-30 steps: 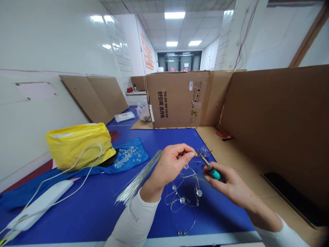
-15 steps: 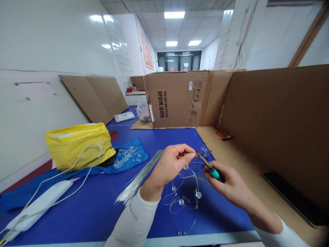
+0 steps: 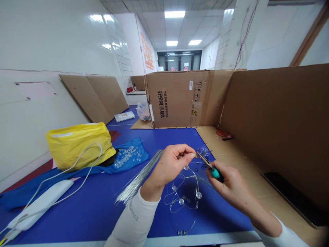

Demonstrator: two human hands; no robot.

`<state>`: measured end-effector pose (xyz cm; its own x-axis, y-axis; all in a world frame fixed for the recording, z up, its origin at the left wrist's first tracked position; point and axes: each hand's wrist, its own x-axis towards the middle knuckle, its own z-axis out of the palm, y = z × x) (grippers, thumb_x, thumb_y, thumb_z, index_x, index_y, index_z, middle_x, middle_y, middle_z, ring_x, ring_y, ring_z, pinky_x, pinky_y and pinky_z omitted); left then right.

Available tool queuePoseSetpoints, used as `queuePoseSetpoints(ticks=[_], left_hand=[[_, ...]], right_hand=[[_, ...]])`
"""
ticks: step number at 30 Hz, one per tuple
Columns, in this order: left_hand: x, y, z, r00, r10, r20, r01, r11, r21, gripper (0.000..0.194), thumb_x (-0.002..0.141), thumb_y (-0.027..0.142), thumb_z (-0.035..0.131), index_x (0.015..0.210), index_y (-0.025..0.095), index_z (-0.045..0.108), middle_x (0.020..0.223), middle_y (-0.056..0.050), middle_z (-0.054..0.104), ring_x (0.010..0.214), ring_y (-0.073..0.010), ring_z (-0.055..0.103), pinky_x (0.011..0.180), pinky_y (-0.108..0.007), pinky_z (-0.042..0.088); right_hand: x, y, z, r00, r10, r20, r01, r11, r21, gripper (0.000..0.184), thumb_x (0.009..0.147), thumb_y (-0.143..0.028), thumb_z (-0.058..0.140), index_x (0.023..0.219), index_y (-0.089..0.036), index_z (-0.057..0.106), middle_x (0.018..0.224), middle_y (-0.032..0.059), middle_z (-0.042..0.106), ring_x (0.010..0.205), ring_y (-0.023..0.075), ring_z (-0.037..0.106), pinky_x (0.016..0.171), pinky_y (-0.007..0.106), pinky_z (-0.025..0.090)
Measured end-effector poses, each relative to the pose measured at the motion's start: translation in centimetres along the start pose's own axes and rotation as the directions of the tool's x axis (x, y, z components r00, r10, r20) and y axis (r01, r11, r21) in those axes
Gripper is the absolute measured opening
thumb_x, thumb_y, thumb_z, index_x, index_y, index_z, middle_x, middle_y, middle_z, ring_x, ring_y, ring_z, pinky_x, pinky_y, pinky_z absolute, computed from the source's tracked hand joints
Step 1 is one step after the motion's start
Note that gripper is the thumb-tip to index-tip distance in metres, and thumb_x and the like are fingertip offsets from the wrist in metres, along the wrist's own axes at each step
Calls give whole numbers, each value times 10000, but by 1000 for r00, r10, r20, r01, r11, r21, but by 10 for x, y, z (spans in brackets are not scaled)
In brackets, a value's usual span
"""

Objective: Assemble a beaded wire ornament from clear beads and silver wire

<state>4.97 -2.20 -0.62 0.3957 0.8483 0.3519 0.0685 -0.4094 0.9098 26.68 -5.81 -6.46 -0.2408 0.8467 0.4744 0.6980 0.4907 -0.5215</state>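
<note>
My left hand (image 3: 173,163) is closed, thumb and forefinger pinching the top of a bent silver wire piece (image 3: 197,181). The wire hangs in loops below the fingers, with clear round beads (image 3: 198,195) threaded on it. In my right hand (image 3: 230,181) is a pair of pliers (image 3: 215,173) with teal and black handles. The jaws meet the work right at my left fingertips; a small brownish bit shows there, too small to name. Whether the jaws are clamped on the wire I cannot tell.
A bundle of straight wires (image 3: 140,180) lies left of my left arm. Clear beads (image 3: 128,154) rest on blue cloth beside a yellow bag (image 3: 79,145). A white power strip (image 3: 41,204) is at left, a black phone-like slab (image 3: 293,197) at right. Cardboard (image 3: 177,99) walls the back.
The pliers' handles in my right hand have shifted very slightly. My left hand and the beaded wire hold nearly the same place.
</note>
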Motion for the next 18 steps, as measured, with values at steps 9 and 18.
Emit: queuePoseSetpoints(ticks=[9, 18], left_hand=[[1, -2, -1, 1000, -11, 15, 13, 997, -77, 202, 886, 346, 700, 851, 148, 712, 658, 31, 575, 564, -94, 474, 549, -235, 387], [1, -4, 0, 1000, 8, -25, -9, 999, -47, 175, 911, 319, 680, 869, 153, 717, 672, 27, 598, 564, -90, 494, 542, -228, 386]], right_hand=[[3, 0, -2, 996, 58, 65, -66, 990, 128, 214, 952, -358, 552, 783, -226, 567, 699, 1, 620, 634, 160, 557, 608, 274, 405], [5, 3, -1, 978, 92, 188, -147, 940, 307, 213, 919, -402, 594, 879, -207, 669, 799, 17, 678, 739, 185, 613, 697, 293, 475]])
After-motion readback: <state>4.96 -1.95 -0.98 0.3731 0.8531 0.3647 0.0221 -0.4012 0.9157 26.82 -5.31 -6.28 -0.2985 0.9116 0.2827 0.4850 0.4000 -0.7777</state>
